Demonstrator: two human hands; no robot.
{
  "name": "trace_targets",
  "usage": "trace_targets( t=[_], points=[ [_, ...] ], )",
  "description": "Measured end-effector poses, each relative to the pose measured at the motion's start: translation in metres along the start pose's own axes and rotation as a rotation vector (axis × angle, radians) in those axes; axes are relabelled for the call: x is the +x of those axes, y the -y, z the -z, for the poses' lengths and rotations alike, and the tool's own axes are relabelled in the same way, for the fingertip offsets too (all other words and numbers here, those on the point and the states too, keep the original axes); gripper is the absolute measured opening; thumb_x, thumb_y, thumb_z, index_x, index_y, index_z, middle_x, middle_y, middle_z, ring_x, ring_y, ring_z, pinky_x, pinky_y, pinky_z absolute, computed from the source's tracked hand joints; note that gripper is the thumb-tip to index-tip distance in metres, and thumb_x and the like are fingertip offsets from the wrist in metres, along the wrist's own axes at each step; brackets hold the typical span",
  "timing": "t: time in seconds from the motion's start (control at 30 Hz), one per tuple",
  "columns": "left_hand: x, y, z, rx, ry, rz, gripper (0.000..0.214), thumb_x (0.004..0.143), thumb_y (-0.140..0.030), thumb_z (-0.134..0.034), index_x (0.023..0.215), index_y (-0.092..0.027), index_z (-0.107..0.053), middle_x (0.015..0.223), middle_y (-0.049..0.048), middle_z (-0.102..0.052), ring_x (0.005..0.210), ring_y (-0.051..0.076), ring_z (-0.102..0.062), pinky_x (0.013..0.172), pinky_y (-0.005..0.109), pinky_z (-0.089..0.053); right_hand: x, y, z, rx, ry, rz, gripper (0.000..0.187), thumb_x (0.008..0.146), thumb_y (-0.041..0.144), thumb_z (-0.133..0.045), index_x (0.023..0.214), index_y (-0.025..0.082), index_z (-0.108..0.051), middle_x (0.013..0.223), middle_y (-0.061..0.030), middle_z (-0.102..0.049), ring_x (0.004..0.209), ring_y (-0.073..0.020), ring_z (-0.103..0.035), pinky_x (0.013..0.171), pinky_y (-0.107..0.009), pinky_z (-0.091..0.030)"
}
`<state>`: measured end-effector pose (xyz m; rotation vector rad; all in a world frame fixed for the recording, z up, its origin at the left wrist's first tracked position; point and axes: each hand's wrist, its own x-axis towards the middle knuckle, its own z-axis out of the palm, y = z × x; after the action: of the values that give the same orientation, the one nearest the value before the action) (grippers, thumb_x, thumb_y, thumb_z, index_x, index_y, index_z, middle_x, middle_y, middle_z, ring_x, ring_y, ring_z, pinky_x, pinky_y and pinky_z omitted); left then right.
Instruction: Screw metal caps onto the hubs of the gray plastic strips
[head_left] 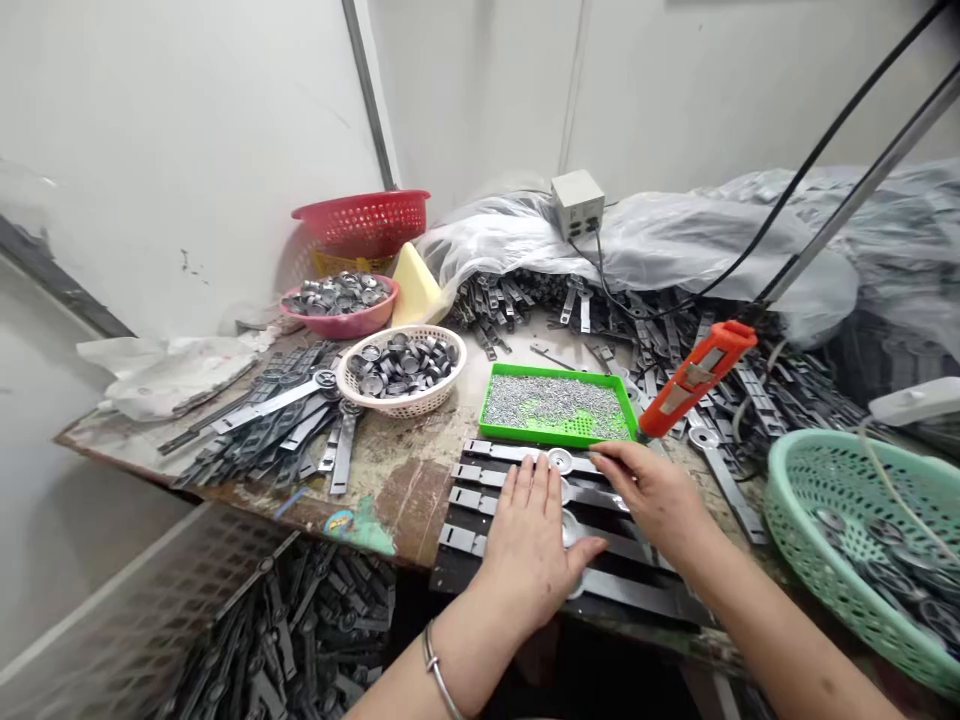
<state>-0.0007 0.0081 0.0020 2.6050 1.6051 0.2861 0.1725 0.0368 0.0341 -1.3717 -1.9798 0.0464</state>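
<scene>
My left hand [531,545] lies flat, fingers stretched out, across several grey watch-strap-like strips, each with a round seat in its middle. These strips lie side by side on a black board [444,575] at the table's front edge; one strip [637,590] shows below my thumb. My right hand [652,490] is closed in a pinch at the right part of the farthest strip [499,452]. What its fingertips hold is too small to tell. Just beyond the board sits a bright green tray [555,436] with many tiny silvery pieces [525,398]. An orange-handled electric screwdriver [697,378] hangs beside my right hand.
Left of the tray, a cream basket [405,402] and a pink bowl [341,322] hold round grey parts. Loose strips [277,415] pile up at the left. A mint basket [806,480] stands right. Behind are plastic-covered heaps and a power box [577,203]. A crate [172,590] stands below.
</scene>
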Motion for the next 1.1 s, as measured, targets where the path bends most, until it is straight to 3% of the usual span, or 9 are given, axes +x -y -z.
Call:
trace_targets(
  t=[0.13, 0.27, 0.4, 0.67, 0.93, 1.1],
  points=[
    [-0.001, -0.001, 0.001, 0.013, 0.003, -0.003, 0.088, 0.087, -0.071, -0.018, 0.142, -0.004, -0.032, 0.151, 0.0156, -0.023, 0.141, 0.030, -0.015, 0.114, 0.046, -0.016, 0.022, -0.004, -0.036, -0.021, 0.045, 0.095, 0.021, 0.091, 0.027, -0.047, 0.085, 0.018, -0.065, 0.082, -0.0041, -0.070, 0.075, -0.0161, -0.066, 0.069, -0.027, -0.053],
    [-0.001, -0.002, 0.006, 0.008, 0.037, 0.012, 0.087, 0.088, -0.070, -0.020, 0.142, -0.003, -0.032, 0.151, 0.0155, -0.023, 0.141, 0.030, -0.014, 0.115, 0.045, -0.016, 0.020, -0.011, -0.053, -0.073, 0.087, 0.166, 0.022, 0.091, 0.025, -0.047, 0.082, 0.016, -0.066, 0.083, -0.0072, -0.070, 0.077, -0.0194, -0.065, 0.072, -0.032, -0.053],
    [-0.001, -0.003, 0.009, -0.016, 0.047, 0.007, 0.089, 0.087, -0.071, -0.023, 0.143, -0.002, -0.029, 0.151, 0.0158, -0.020, 0.141, 0.030, -0.013, 0.116, 0.045, -0.015, 0.008, -0.015, -0.056, -0.116, 0.130, 0.237, 0.022, 0.090, 0.019, -0.048, 0.094, 0.014, -0.068, 0.100, -0.0115, -0.070, 0.092, -0.0213, -0.064, 0.082, -0.035, -0.052],
    [0.000, -0.004, 0.012, -0.040, 0.062, 0.006, 0.087, 0.088, -0.069, -0.023, 0.143, -0.001, -0.028, 0.151, 0.0159, -0.020, 0.141, 0.031, -0.011, 0.116, 0.046, -0.013, -0.008, -0.016, -0.055, -0.235, 0.224, 0.277, 0.033, 0.083, 0.008, -0.050, 0.113, 0.008, -0.063, 0.119, -0.0144, -0.063, 0.102, -0.0254, -0.060, 0.086, -0.039, -0.050],
    [-0.001, -0.004, 0.007, -0.039, 0.033, 0.004, 0.088, 0.088, -0.069, -0.022, 0.142, 0.000, -0.029, 0.151, 0.0167, -0.022, 0.141, 0.031, -0.012, 0.116, 0.046, -0.014, -0.004, -0.019, -0.051, -0.246, 0.273, 0.279, 0.030, 0.085, 0.012, -0.049, 0.109, 0.016, -0.066, 0.114, -0.0105, -0.066, 0.095, -0.0222, -0.061, 0.082, -0.037, -0.050],
    [-0.001, -0.004, 0.006, -0.039, 0.035, 0.011, 0.089, 0.088, -0.069, -0.023, 0.142, 0.001, -0.029, 0.151, 0.0184, -0.021, 0.141, 0.031, -0.013, 0.115, 0.046, -0.014, -0.004, -0.014, -0.058, -0.195, 0.290, 0.298, 0.032, 0.080, 0.010, -0.053, 0.109, 0.015, -0.066, 0.117, -0.0135, -0.064, 0.103, -0.0234, -0.059, 0.085, -0.038, -0.050]
  ],
)
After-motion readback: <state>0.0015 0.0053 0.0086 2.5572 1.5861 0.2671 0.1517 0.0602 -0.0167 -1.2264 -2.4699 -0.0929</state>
